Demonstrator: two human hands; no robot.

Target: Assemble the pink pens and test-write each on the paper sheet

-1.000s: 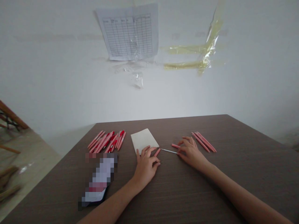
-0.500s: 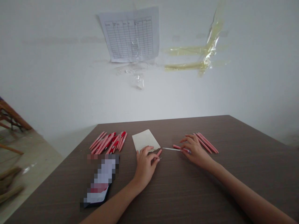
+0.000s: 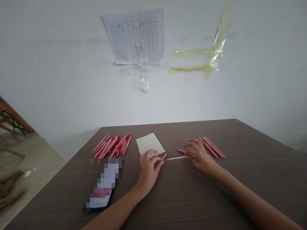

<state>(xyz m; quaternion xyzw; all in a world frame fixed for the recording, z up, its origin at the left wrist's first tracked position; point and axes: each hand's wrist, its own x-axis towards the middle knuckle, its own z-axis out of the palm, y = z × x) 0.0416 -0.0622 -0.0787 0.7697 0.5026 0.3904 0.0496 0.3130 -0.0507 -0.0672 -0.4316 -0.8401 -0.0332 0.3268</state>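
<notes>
My left hand [image 3: 148, 166] rests on the brown table [image 3: 182, 195], fingers pinched on a short pink pen piece [image 3: 163, 157] beside the cream paper pad [image 3: 150, 144]. My right hand [image 3: 200, 156] lies to the right with its fingers closed on the end of a thin white refill [image 3: 175, 158] that reaches toward the left hand. A second pink pen piece [image 3: 181, 151] lies just left of the right hand's fingers. A heap of pink and red pens [image 3: 112, 146] sits at the left, and a few pink pens [image 3: 212, 147] lie just beyond the right hand.
A flat dark-edged item with a blurred face [image 3: 103, 183] lies on the table near my left forearm. A printed sheet [image 3: 135, 36] and yellowed tape [image 3: 206, 54] hang on the white wall. Wooden furniture [image 3: 11, 124] stands at the far left on the floor.
My right hand has closed on the white refill and turned its tip toward the left hand's pink piece. The left hand's fingers have tightened on that piece.
</notes>
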